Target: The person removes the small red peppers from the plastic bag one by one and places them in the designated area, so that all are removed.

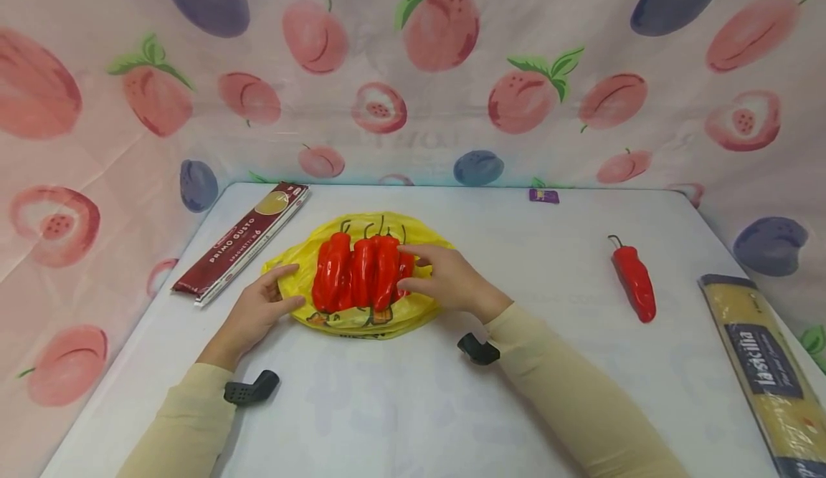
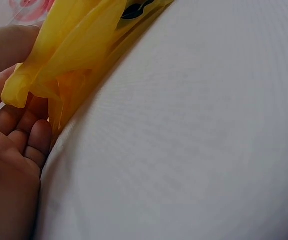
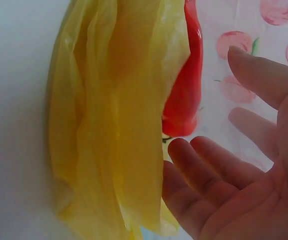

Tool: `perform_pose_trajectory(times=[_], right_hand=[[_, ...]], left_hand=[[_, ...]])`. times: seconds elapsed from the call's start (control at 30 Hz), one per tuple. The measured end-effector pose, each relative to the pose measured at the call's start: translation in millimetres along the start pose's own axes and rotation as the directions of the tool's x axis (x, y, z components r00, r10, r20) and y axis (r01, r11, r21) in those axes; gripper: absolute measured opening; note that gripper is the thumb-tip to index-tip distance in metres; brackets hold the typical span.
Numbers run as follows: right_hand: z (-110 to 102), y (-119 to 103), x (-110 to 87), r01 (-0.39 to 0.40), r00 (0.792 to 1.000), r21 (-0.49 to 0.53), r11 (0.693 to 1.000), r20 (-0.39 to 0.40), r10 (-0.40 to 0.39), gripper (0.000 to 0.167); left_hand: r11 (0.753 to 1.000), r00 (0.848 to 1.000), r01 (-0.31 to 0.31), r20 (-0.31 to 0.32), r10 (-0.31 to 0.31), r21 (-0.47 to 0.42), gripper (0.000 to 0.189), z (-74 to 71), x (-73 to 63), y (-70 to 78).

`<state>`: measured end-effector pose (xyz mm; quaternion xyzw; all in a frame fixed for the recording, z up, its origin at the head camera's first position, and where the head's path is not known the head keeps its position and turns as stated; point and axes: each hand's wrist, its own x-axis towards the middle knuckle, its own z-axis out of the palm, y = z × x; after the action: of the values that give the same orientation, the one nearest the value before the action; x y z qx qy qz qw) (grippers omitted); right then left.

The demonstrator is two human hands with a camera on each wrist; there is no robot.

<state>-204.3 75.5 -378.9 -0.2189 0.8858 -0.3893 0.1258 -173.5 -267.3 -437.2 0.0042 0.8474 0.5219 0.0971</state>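
Note:
Several shiny red peppers (image 1: 363, 270) lie side by side on a crumpled yellow plastic bag (image 1: 413, 313), stems pointing away from me. My left hand (image 1: 258, 313) is at the bag's left edge, thumb and fingers apart around a fold. In the left wrist view the bag (image 2: 83, 40) hangs between that thumb and the loosely bent fingers. At the other side, my right hand (image 1: 452, 281) has its fingertips right at the rightmost pepper. The right wrist view shows this hand (image 3: 244, 185) with fingers spread beside the bag (image 3: 118, 115) and a red pepper (image 3: 189, 95).
Another red pepper (image 1: 635, 283) lies apart on the white table (image 1: 387, 406), to the right. A maroon spaghetti packet (image 1: 241, 243) is at the left, a long pasta bag (image 1: 761, 370) at the right edge. A small purple packet (image 1: 544, 196) lies at the back, before the fruit-print cloth (image 1: 445, 98).

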Motion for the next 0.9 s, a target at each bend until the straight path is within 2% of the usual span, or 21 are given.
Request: perform_pose_trajectory(times=[0.33, 0.6, 0.9], right_hand=[[10, -12, 10.8, -0.071, 0.997, -0.036, 0.997, 0.02, 0.072, 0.06], [15, -14, 19.8, -0.072, 0.997, -0.04, 0.997, 0.02, 0.073, 0.062], [18, -15, 25.7, -0.085, 0.996, -0.048, 0.995, 0.032, 0.087, 0.065]], left_hand=[[1.0, 1.0, -0.006, 0.002, 0.006, -0.011, 0.07, 0.9, -0.1, -1.3], [1.0, 1.0, -0.012, 0.003, 0.012, -0.019, 0.07, 0.4, -0.5, -3.0], [1.0, 1.0, -0.005, -0.003, 0.005, 0.01, 0.071, 0.5, -0.7, -0.2]])
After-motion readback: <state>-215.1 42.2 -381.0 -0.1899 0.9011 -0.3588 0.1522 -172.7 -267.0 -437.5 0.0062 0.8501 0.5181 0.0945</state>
